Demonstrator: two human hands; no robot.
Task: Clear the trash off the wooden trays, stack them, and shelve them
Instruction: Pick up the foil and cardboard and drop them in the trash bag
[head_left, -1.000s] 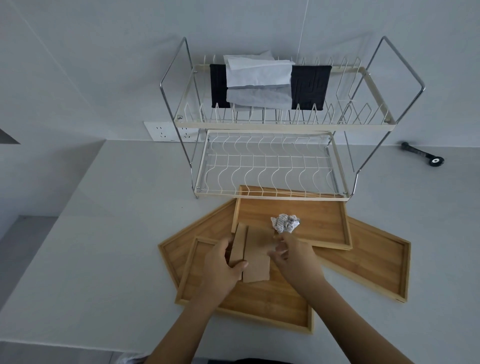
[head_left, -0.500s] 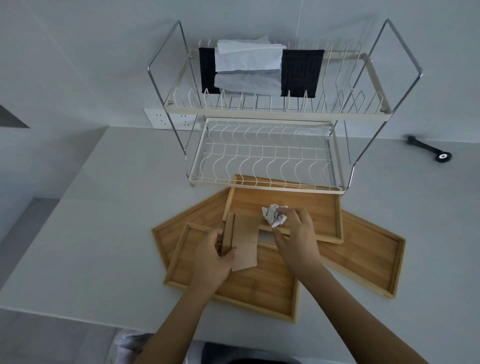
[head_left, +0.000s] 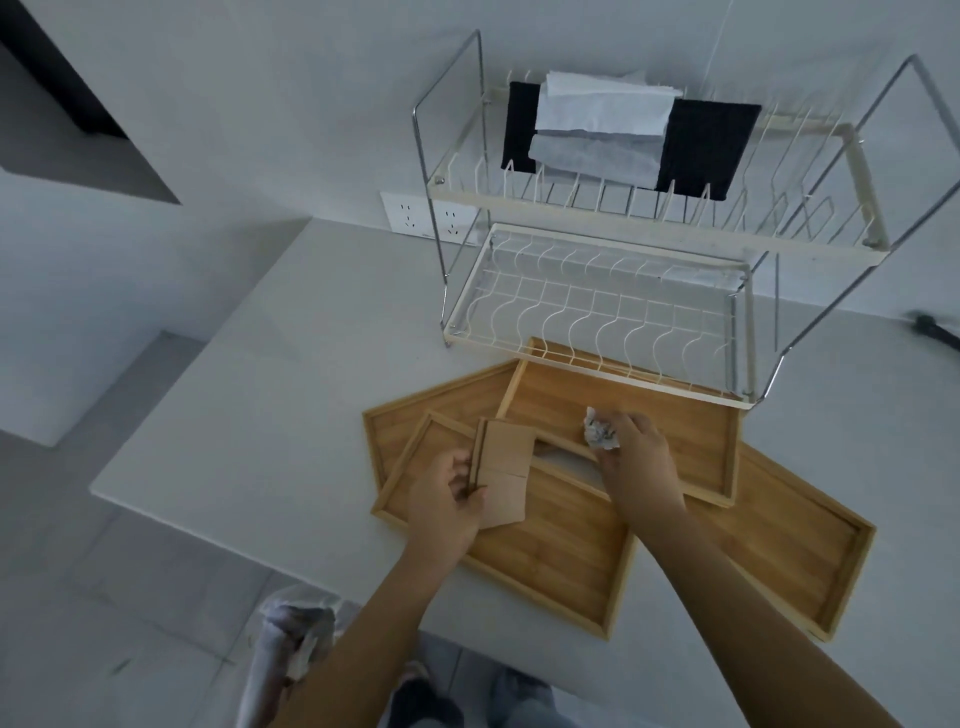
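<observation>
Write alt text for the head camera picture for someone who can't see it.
Two bare hands clear trash from overlapping wooden trays on a white counter: the left hand grips a folded brown cardboard piece, the right hand closes on a crumpled grey paper ball. A two-tier white wire rack stands behind.

Both forearms enter from the bottom edge and extend forward and upward, bare to beyond the wrist. The left hand (head_left: 447, 499) is positioned palm inward, thumb on the near side, fingers curled around the left edge of a flat cardboard piece (head_left: 503, 475); the grip is closed. The right hand (head_left: 636, 457) is positioned further forward, back of the hand facing up, wrist straight. Its fingertips (head_left: 610, 426) curl down over a crumpled paper wad (head_left: 597, 431), pinching it. The two hands are near each other but not touching
</observation>
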